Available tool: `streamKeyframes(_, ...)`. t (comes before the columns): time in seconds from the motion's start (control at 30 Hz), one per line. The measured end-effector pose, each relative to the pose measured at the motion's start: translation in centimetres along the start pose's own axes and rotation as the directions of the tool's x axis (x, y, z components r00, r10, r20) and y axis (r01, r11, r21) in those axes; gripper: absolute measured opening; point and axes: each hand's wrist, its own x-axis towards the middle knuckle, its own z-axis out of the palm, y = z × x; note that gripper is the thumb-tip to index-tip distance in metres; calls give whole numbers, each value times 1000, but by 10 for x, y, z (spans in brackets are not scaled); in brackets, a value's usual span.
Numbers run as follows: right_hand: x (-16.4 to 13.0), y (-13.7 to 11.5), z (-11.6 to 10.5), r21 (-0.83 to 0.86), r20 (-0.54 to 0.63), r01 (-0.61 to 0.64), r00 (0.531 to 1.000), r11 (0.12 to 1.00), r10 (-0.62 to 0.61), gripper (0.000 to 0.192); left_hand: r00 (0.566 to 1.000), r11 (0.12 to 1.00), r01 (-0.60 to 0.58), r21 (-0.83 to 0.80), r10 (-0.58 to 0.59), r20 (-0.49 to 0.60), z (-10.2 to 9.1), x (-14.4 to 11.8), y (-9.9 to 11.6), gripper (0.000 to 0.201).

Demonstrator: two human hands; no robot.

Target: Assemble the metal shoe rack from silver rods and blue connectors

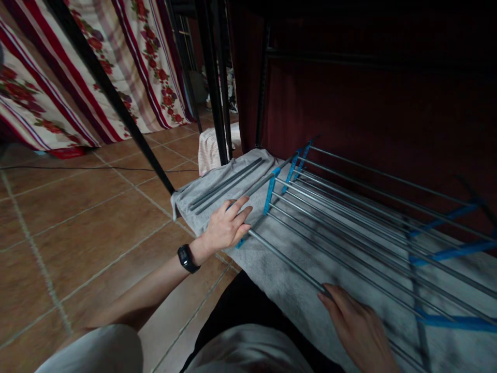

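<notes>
Lying on a grey cloth is a rack of thin metal rods (334, 228) joined by blue plastic brackets (271, 192). My left hand (228, 224), with a black band on the wrist, closes over the near left corner of the rack, at the end of the front metal rod (285, 259); its palm hides part of the joint there. Further along the same rod, my right hand (357, 324) is wrapped around it. Two loose grey tubes (227, 186) lie side by side on the cloth beyond my left hand.
The grey cloth (267, 248) covers a low surface above the tiled floor (108, 223). Black metal posts (212, 77) rise at its far end, and a slanted black bar (116, 98) crosses the left. Behind hang a dark red cloth (330, 114) and a flowered curtain (104, 67).
</notes>
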Motion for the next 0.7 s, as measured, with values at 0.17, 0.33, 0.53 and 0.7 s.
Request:
streamKeyframes(0.17,-2,2,5,27,23,-21,1000,999,20,36,999,999,-9,35,10,-45,1,1,2,46)
streamKeyframes(0.33,-1,1,7,60,57,-51,997,997,48,35,999,998,3,55,0,-48,-1,1,3,42)
streamKeyframes(0.53,3,-12,9,-38,26,-87,996,995,88,39,998,999,35,24,-33,-49,-3,2,3,33)
streamKeyframes(0.7,0,-14,6,-106,-4,-121,993,987,122,33,980,995,58,80,-42,-193,-3,-2,4,44)
